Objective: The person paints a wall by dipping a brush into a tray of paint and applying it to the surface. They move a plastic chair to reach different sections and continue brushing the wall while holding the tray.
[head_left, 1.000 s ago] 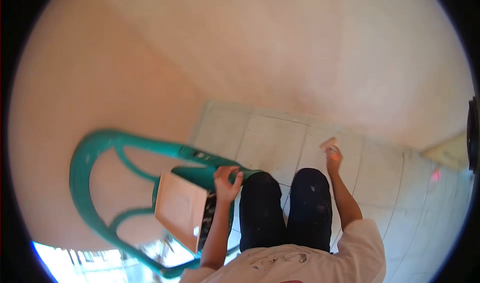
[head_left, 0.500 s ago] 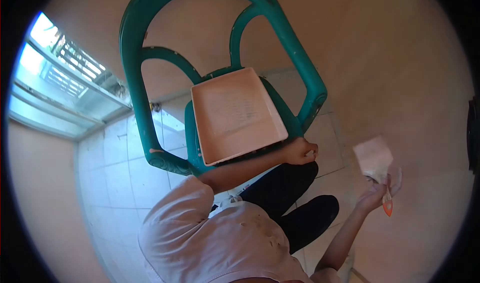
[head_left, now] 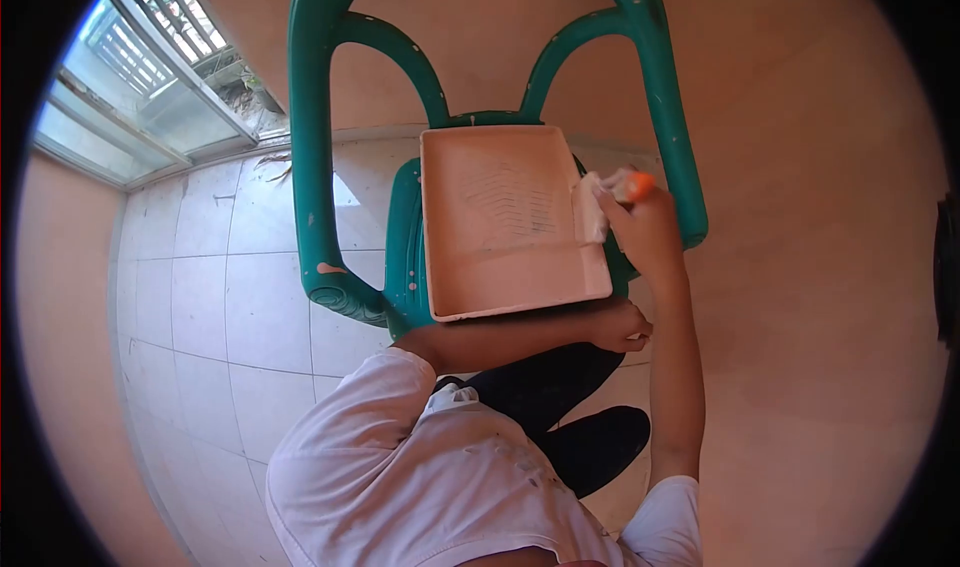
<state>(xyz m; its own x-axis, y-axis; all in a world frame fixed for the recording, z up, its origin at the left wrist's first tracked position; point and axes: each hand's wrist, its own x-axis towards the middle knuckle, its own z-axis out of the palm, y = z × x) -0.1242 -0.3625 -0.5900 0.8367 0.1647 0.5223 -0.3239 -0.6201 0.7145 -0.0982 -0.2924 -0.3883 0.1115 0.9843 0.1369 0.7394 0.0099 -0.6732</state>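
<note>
A paint tray in a pinkish peach colour rests on the seat of a green plastic chair. My right hand is closed round the orange handle of a paint brush, whose paint-covered head is at the tray's right edge. My left hand is curled near the tray's lower right corner, its forearm lying along the tray's near edge. Whether those curled fingers hold anything is too small to make out.
Pinkish wall rises on the right. White floor tiles spread at the left, with a glass window at the upper left. My dark-clad legs are below the chair. Pale paint spots mark the chair.
My right hand has brought the brush from the wall on the right, up and left to the tray's edge. The view has shifted, and my left hand stays curled near the tray.
</note>
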